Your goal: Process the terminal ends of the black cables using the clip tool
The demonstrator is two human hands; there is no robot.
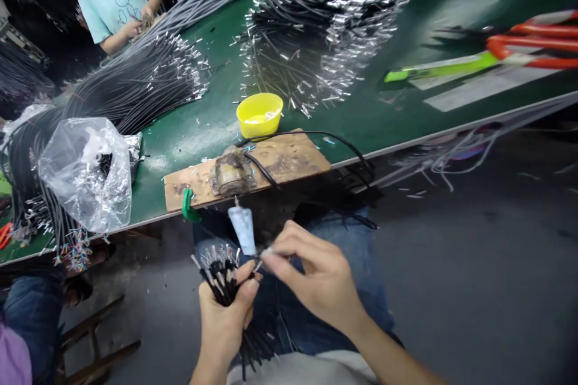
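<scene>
A bundle of black cables [220, 280] with stripped, silvery ends is held in my left hand [228, 313], its fingers wrapped round it. One cable end sticks out between that thumb and forefinger. My right hand [316, 274] meets it there, thumb and forefinger pinched at the tip; what they grip is too small to make out. Just above the fingertips, a pale blue tapered piece [242, 230] points down from the shaft of a small motor [232, 173]. The motor is fixed on a wooden board [289, 159] at the table edge.
On the green table [217, 81] are a yellow bowl [259, 117], heaps of cables [307, 18], a plastic bag [85, 171], a green clamp [189, 204] and orange-handled tools [533, 42]. A person [118, 3] works across the table; another person's leg shows at left by a stool [97, 337].
</scene>
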